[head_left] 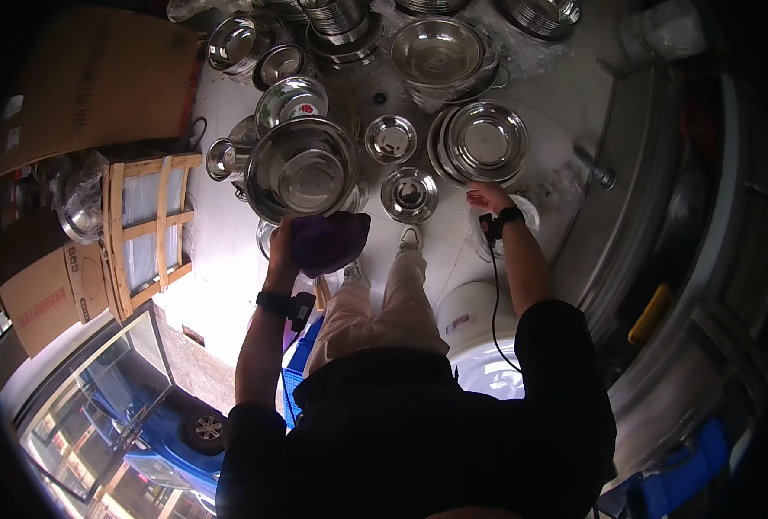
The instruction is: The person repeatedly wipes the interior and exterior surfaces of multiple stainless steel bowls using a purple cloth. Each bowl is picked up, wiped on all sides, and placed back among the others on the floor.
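Over the pale floor point(455, 235), the left hand point(281, 245) has its fingers clamped on a purple cloth point(328, 246), beside the near rim of a large metal bowl point(308, 173). The right hand point(490, 198) (fingers apart or together, I cannot tell) is beside stacked metal plates point(488, 140).

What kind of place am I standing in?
Probably a kitchenware shop or storeroom: stacks of steel basins stand on the floor, with a large cardboard box and a wooden-framed crate to the left.

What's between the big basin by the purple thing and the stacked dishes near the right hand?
The head view shows a small steel dish and, closer in, another.
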